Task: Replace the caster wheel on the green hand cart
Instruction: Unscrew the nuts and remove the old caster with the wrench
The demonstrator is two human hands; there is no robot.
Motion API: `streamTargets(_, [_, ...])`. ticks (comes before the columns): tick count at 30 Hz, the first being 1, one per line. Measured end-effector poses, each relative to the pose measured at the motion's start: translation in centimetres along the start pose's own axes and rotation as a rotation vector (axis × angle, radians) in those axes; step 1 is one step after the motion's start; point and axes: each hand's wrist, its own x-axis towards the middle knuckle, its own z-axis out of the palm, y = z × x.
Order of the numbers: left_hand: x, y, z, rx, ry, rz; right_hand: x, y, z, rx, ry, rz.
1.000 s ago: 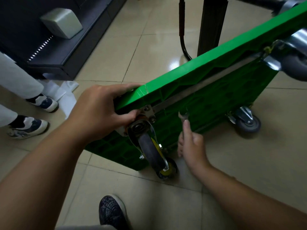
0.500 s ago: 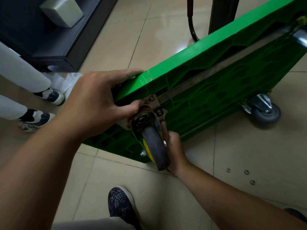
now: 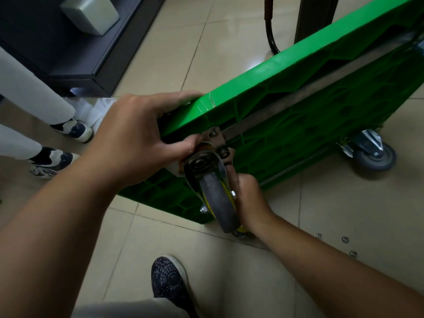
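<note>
A: What's nearest?

B: The right hand [image 3: 249, 198], curled tight behind the caster wheel [image 3: 218, 203]. I can't tell what it holds.

A: And the other one?

B: The left hand [image 3: 140, 143] grips the corner of the green hand cart [image 3: 298, 92], which is tipped on its edge.

A: Which step is this?

B: I think fixing the wheel's metal plate [image 3: 216, 138]. Next, a bolt needs turning.

A: What's it like?

B: Grey rubber, shiny metal, bumpy plastic. Small nuts [image 3: 344, 239] lie on the floor, and another wheel [image 3: 372, 154] sits farther off.
</note>
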Motion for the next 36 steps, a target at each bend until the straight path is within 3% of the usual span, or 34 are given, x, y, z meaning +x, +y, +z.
streamTargets(6, [0.0, 0.0, 0.0, -0.006, -0.011, -0.010, 2.9, -3.8, -9.2, -1.003, 0.166, -0.515])
streamTargets(9, [0.0, 0.2, 0.0, -0.010, -0.012, -0.010, 3.4, -5.0, -10.8, -1.210, 0.195, -0.674])
streamTargets(12, [0.0, 0.3, -0.1, -0.012, -0.010, -0.002, 2.3, -4.8, -10.6, -1.254, 0.342, -0.757])
streamTargets(17, [0.0, 0.2, 0.0, -0.022, -0.012, 0.000, 2.0, -4.2, -10.7, -1.149, 0.487, -0.832])
streamTargets(20, [0.0, 0.1, 0.0, -0.012, -0.012, 0.006, 1.5, -3.4, -11.0, -0.976, 0.463, -0.835])
streamTargets(22, [0.0, 0.1, 0.0, -0.004, -0.016, 0.007, 0.6, -2.4, -10.0, -0.621, 0.383, -0.662])
streamTargets(25, [0.1, 0.0, -0.1, 0.007, -0.019, 0.010, -1.6, -1.5, -5.9, 0.234, 0.271, -0.233])
streamTargets(27, [0.1, -0.1, -0.1, 0.008, -0.017, 0.011, -2.3, -1.3, -2.6, 0.502, 0.239, -0.053])
streamTargets(31, [0.0, -0.1, 0.0, 0.007, -0.014, 0.012, -3.6, -0.7, 1.2, 0.553, 0.156, 0.221])
streamTargets(33, [0.0, -0.1, 0.0, 0.004, -0.014, 0.015, -3.4, -0.1, 1.9, 0.519, 0.027, 0.208])
streamTargets(36, [0.1, -0.1, 0.0, 0.009, -0.014, 0.012, -3.3, -1.4, 2.2, 0.528, 0.017, 0.120])
